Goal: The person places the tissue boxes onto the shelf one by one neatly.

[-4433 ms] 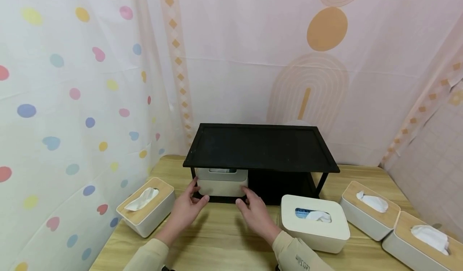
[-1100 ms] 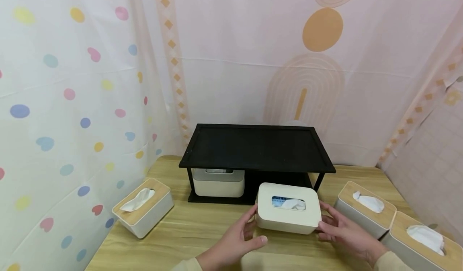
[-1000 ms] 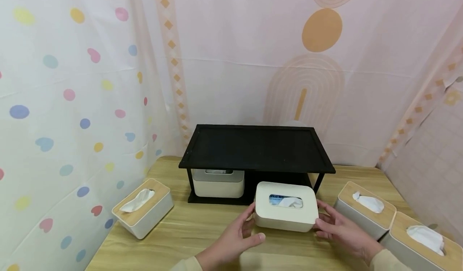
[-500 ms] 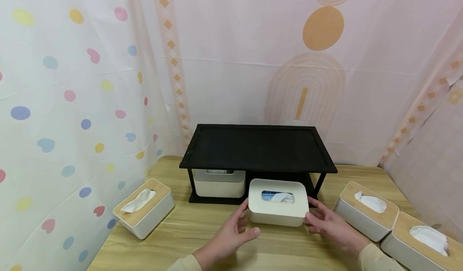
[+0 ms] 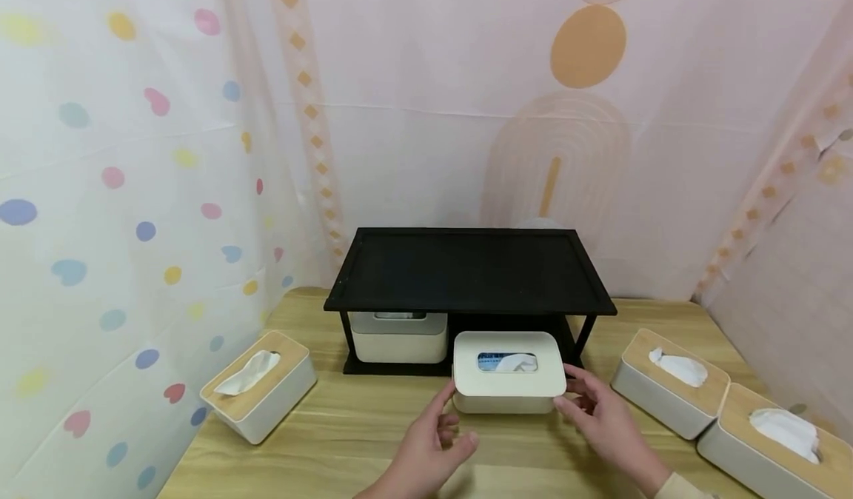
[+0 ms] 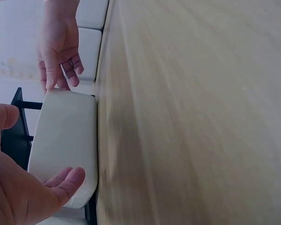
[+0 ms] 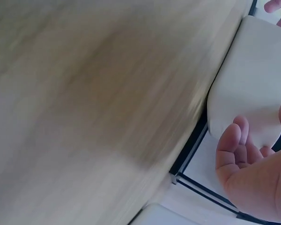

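leftward comes our white box before the rack, left hand and right hand spread beside it; second box is inside, three wood-lidded boxes remain.

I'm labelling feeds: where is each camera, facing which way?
Head: on the person's head, facing forward and down at the black shelf and cream box; left grip, right grip and right sleeve show.
Left wrist: on that wrist, facing the cream box and right grip; left grip shows nearest.
Right wrist: on that wrist, facing the table and cream box; right grip and left fingertips show.
Both wrist views show the cream box.
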Demonstrator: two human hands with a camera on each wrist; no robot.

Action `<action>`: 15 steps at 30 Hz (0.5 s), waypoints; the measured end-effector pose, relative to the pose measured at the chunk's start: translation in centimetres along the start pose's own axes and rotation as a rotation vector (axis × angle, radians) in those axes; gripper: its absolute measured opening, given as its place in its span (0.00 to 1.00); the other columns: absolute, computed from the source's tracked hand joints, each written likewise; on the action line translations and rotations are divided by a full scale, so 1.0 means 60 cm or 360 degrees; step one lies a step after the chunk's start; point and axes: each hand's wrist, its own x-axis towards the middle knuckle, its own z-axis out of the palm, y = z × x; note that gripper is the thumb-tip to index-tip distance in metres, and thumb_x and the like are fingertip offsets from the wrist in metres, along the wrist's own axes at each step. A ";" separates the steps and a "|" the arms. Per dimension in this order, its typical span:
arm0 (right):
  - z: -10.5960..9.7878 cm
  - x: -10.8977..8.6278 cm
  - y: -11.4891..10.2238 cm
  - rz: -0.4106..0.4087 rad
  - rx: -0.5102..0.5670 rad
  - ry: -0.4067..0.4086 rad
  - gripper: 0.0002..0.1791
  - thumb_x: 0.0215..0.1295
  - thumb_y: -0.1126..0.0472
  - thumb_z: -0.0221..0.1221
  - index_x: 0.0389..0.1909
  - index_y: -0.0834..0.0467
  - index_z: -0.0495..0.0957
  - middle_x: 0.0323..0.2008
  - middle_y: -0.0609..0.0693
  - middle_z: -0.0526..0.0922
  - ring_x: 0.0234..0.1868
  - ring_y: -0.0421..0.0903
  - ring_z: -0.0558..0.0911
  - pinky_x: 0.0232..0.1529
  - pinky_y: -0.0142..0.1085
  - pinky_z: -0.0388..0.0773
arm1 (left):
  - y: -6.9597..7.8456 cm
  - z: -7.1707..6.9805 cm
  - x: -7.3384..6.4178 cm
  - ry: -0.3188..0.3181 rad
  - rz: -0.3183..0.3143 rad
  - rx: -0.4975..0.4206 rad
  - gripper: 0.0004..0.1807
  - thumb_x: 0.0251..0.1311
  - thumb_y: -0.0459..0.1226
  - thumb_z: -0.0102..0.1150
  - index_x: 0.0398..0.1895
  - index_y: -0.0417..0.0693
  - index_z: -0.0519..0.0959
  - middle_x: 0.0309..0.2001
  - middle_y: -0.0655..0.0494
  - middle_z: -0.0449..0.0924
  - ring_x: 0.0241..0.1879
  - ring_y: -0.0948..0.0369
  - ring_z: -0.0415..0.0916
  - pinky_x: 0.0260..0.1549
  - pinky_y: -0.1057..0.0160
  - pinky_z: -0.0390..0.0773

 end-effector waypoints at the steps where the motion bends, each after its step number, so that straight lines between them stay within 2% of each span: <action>1: 0.000 0.001 0.000 0.0000 -0.0017 0.0003 0.35 0.71 0.61 0.70 0.76 0.63 0.70 0.57 0.62 0.88 0.38 0.38 0.85 0.33 0.31 0.82 | 0.000 0.000 0.002 -0.0006 -0.0002 -0.0005 0.49 0.67 0.47 0.71 0.85 0.45 0.57 0.74 0.35 0.71 0.60 0.47 0.78 0.56 0.48 0.83; 5: -0.001 0.007 -0.006 0.0008 -0.0075 0.0032 0.34 0.74 0.59 0.68 0.76 0.62 0.70 0.57 0.62 0.88 0.44 0.41 0.87 0.38 0.29 0.83 | 0.004 -0.002 0.016 -0.0034 0.0006 0.0013 0.51 0.68 0.48 0.71 0.86 0.44 0.55 0.68 0.36 0.75 0.56 0.50 0.79 0.53 0.49 0.84; 8: -0.001 0.017 -0.012 0.0005 -0.0119 0.0072 0.31 0.75 0.57 0.67 0.75 0.61 0.72 0.56 0.61 0.89 0.49 0.45 0.87 0.42 0.28 0.82 | 0.008 -0.004 0.032 -0.0028 0.0037 0.0074 0.51 0.68 0.49 0.72 0.86 0.44 0.54 0.68 0.38 0.75 0.55 0.51 0.78 0.49 0.55 0.84; 10: -0.001 0.025 -0.017 -0.0004 -0.0151 0.0099 0.30 0.76 0.57 0.67 0.74 0.61 0.73 0.55 0.61 0.90 0.51 0.48 0.88 0.43 0.28 0.82 | 0.010 -0.005 0.043 -0.0004 0.0071 0.0128 0.51 0.68 0.48 0.72 0.86 0.43 0.55 0.71 0.38 0.72 0.55 0.51 0.77 0.46 0.60 0.83; 15: 0.001 0.046 -0.028 -0.0008 -0.0231 0.0130 0.28 0.79 0.54 0.63 0.74 0.61 0.73 0.56 0.60 0.89 0.55 0.52 0.87 0.47 0.32 0.82 | 0.013 -0.007 0.069 0.0069 0.0090 0.0173 0.52 0.67 0.48 0.72 0.86 0.40 0.54 0.72 0.38 0.65 0.51 0.54 0.71 0.38 0.69 0.76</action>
